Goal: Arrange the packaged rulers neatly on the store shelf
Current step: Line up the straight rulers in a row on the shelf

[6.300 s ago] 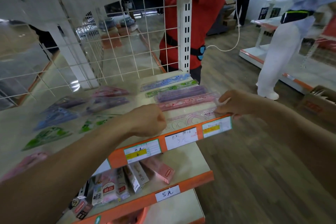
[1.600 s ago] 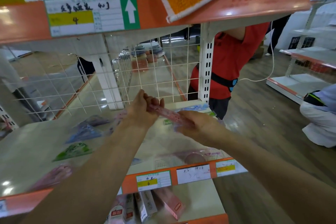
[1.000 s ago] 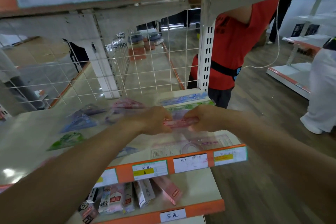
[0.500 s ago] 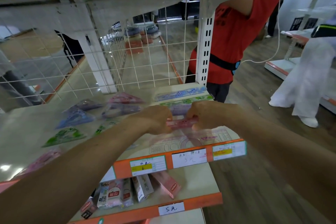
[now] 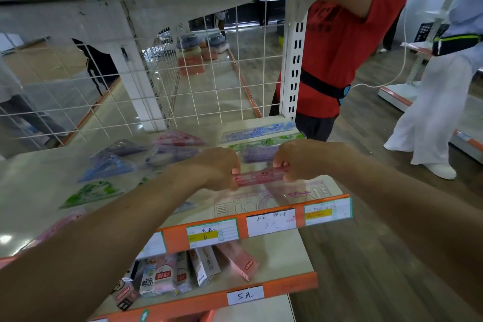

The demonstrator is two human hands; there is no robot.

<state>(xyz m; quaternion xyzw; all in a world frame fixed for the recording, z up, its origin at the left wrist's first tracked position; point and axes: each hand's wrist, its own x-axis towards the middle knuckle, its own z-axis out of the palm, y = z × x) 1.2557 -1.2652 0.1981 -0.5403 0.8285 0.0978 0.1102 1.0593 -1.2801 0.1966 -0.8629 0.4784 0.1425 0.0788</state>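
Shelf holds packaged rulers; left hand, right hand pinch pink ruler ends.

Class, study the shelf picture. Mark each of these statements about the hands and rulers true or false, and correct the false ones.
1. The left hand and the right hand each grip one end of the pink ruler. True.
2. The blue ruler lies nearest the front edge of the shelf. False: of the rulers it lies furthest back, and the clear stencil ruler lies at the front.
3. The green ruler lies between the blue ruler and the purple ruler. True.
4. The lower shelf holds only rulers. False: it holds small boxes.
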